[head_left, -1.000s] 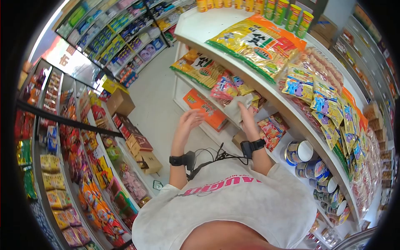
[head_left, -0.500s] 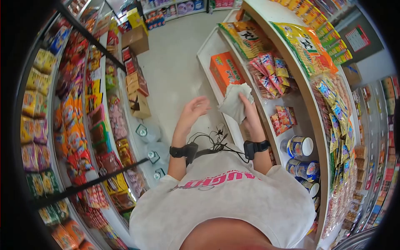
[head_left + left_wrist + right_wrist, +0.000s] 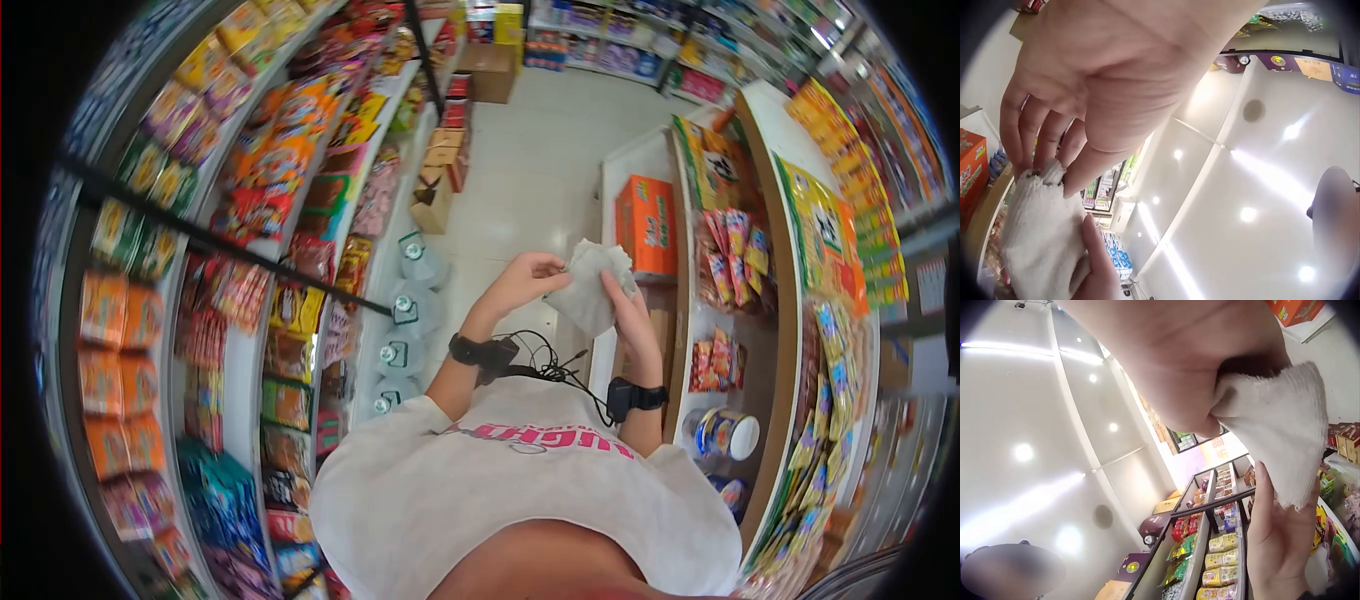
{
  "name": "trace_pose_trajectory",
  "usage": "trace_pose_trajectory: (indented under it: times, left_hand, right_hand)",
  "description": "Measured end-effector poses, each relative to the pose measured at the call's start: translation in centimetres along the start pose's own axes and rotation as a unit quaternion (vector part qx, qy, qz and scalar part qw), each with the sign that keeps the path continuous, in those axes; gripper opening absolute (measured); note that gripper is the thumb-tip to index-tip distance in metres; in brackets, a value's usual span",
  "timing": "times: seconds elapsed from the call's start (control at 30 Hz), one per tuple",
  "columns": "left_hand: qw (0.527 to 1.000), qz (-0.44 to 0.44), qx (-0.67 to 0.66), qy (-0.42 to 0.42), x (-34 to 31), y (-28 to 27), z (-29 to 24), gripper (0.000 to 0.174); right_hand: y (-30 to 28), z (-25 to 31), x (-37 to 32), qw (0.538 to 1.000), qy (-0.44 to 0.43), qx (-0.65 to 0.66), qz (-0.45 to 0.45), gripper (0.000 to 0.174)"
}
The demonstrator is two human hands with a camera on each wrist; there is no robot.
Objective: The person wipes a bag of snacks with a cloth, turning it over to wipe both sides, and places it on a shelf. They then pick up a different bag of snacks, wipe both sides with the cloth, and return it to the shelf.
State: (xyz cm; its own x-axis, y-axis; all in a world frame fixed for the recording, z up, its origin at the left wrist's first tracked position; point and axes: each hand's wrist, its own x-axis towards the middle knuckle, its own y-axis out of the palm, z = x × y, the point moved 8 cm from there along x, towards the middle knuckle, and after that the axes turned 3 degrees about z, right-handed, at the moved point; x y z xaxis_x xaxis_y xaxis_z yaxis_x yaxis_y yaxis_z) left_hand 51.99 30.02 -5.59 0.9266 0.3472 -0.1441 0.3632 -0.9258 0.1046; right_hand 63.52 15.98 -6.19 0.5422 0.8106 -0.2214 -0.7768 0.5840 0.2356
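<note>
Two hands meet on one cloth, in the air above the floor point(image 3: 530, 170), just toward 1 o'clock from the centre of the head view. At 9 o'clock run the snack shelves point(image 3: 250, 200), with bottles point(image 3: 400, 330) at their foot. Next comes the left hand point(image 3: 525, 280), whose thumb and fingertips pinch the top edge of the cloth point(image 3: 590, 295). The right hand point(image 3: 630, 315) is clamped on the cloth's lower part, with a bunch of it gathered in the fist. At 1 o'clock from the cloth sits an orange box point(image 3: 645, 225), and at 4 o'clock a tin point(image 3: 725, 435).

To handle the cloth well, I judge that the left pinch should take a true corner rather than a fold. The right fist should also ease enough to let the fabric hang flat, with both hands staying clear of the shelves.

Half a second ago the left hand was spread and apart from the cloth, which the right hand held alone. A full second ago the cloth was up against the packets on the right-hand shelving. The head has also turned, so the orange box now lies further right.
</note>
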Motion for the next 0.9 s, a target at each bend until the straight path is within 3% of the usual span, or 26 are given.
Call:
trace_pose_trajectory:
  times: [0.2, 0.37, 0.47, 0.63, 0.8, 0.9]
  left_hand:
    - [0.999, -0.044, -0.004, 0.011, -4.8, 2.8, 2.1, 0.027]
    - [0.998, -0.048, 0.037, 0.018, -12.3, 4.2, 1.5, 0.029]
    - [0.990, -0.112, 0.082, 0.027, -16.9, 1.9, 3.1, 0.029]
    - [0.957, -0.286, 0.002, 0.044, -26.1, -2.5, 3.3, 0.028]
    - [0.930, -0.357, -0.043, 0.079, -35.0, -6.7, 4.3, 0.028]
    - [0.911, -0.396, -0.056, 0.096, -41.3, -9.9, 5.4, 0.027]
  right_hand:
    - [-0.4, -2.6, -3.8, 0.998, 0.028, 0.019, 0.046, 0.046]
    - [3.2, -6.4, -5.5, 0.989, 0.073, 0.037, 0.119, 0.044]
    - [7.7, -7.8, -6.6, 0.974, 0.113, -0.009, 0.197, 0.045]
    - [16.6, -7.8, -9.0, 0.948, 0.103, -0.053, 0.297, 0.045]
    - [26.3, -9.1, -12.2, 0.899, 0.098, -0.146, 0.402, 0.048]
    - [33.3, -11.5, -14.5, 0.878, 0.092, -0.118, 0.456, 0.045]
